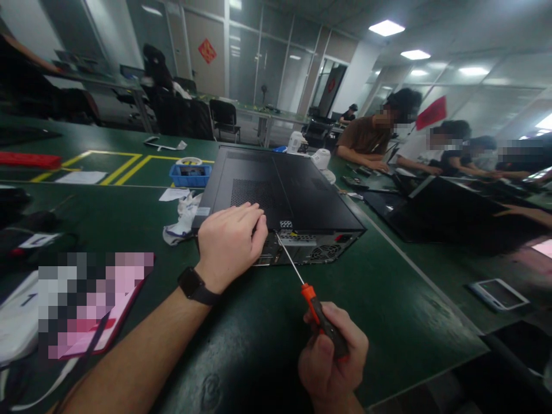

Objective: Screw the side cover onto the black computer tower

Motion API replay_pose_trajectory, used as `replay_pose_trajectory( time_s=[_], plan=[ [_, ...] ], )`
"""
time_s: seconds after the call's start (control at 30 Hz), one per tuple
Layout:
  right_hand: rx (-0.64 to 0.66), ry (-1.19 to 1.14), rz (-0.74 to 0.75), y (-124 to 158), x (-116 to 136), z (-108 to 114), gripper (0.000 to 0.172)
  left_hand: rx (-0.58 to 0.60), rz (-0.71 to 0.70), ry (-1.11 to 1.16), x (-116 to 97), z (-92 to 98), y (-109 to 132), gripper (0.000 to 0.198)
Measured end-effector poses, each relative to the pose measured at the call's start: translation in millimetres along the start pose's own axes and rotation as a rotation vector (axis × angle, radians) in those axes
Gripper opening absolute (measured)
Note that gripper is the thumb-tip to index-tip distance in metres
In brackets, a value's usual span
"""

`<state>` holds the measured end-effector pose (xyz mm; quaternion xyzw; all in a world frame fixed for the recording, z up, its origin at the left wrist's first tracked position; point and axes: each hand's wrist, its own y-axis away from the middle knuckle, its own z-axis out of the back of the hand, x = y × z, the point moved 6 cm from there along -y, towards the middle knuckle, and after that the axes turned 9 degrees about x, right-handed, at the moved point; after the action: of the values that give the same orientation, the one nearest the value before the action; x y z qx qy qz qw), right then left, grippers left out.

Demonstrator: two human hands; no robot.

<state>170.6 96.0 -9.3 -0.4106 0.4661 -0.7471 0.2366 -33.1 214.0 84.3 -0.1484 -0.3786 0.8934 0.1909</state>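
Note:
A black desktop computer case (297,184) lies on its side on the green table, its rear panel with a round fan grille (326,252) facing me. My left hand (233,236) rests on the near left edge of the case, fingers lying on the top panel and the thumb by the edge. In my right hand (334,351) is a screwdriver (313,299) with an orange and black handle, the fingers wrapped round it. Its long thin shaft slants up to the upper edge of the rear panel, beside my left thumb. The tip is too small to make out a screw there.
Left of the case stand a blue bin (190,175) and a crumpled white glove (183,218). Nearer lies a pink sheet or folder (125,305), partly blurred. On the right are a black panel (466,207) and a small grey device (498,294). Other people sit at the far right.

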Motion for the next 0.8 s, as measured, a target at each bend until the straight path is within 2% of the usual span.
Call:
replay_pose_trajectory(
  time_s=[0.43, 0.8],
  plan=[
    [0.003, -0.027, -0.006, -2.0, -0.6, -1.6, 0.032, -0.037, -0.006, -0.009, -1.9, 2.9, -0.7, 0.024],
    [-0.010, -0.011, 0.017, -7.2, 2.4, -2.6, 0.032, -0.011, 0.003, -0.003, -0.6, 1.0, -0.8, 0.025]
  ],
)
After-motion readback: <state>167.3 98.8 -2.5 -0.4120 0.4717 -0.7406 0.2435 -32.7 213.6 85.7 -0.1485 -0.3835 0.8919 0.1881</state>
